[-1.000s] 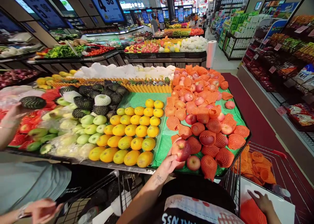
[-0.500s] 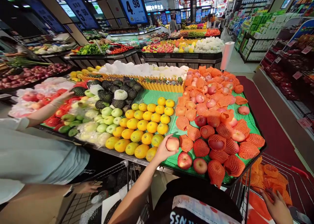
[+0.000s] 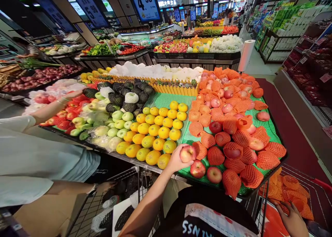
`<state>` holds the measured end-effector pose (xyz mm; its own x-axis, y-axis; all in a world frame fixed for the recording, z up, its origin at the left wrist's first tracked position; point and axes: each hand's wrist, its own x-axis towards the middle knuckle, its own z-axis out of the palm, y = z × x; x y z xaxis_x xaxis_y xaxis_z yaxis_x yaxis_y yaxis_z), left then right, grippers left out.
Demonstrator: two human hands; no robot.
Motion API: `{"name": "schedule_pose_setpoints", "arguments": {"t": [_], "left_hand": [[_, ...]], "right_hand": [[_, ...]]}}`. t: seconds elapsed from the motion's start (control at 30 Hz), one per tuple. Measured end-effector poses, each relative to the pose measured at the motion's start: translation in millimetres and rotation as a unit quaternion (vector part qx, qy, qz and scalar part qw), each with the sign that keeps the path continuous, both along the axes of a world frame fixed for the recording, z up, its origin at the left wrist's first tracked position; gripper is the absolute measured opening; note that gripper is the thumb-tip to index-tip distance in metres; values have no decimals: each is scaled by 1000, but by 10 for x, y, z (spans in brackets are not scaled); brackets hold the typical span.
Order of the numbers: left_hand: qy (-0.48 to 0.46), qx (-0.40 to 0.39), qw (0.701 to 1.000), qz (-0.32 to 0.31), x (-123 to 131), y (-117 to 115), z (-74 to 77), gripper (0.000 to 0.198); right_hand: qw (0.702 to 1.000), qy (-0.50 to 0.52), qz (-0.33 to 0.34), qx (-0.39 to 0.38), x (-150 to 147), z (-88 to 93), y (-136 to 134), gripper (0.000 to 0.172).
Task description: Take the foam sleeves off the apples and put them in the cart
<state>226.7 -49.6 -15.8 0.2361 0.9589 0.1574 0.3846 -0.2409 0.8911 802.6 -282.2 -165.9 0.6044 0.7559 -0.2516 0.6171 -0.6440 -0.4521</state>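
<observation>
L hand grasping bare red apple, fingers curled round its L side, thumb under. Two more bare apples sit just R of that hand, nearer body. Orange-netted apples pile up beyond, further R; yellow-orange fruit in rows, L of hand. R hand down low nr loose orange nets, can't tell if gripping. Co-worker's hand well apart, far L, w/ dark fruit beside.
</observation>
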Motion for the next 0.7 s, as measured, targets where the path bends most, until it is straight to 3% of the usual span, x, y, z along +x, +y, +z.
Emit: {"name": "schedule_pose_setpoints", "arguments": {"t": [0.1, 0.2, 0.3, 0.5, 0.7], "left_hand": [[169, 28, 983, 61, -8, 108, -181, 67], [274, 26, 961, 19, -53, 137, -363, 64], [347, 11, 937, -30, -133, 103, -453, 68], [433, -32, 893, -116, -209, 124, -331, 95], [495, -75, 853, -145, -191, 138, -138, 98]], "right_hand": [[1000, -6, 0, -6, -2, -46, -7, 79], [1000, -13, -1, -4, 1, -65, -31, 80], [1000, -14, -5, 5, 8, -56, -69, 75], [1000, 1, -12, -10, -46, -60, -48, 79], [1000, 24, 12, -5, -167, -12, 45, 72]]}}
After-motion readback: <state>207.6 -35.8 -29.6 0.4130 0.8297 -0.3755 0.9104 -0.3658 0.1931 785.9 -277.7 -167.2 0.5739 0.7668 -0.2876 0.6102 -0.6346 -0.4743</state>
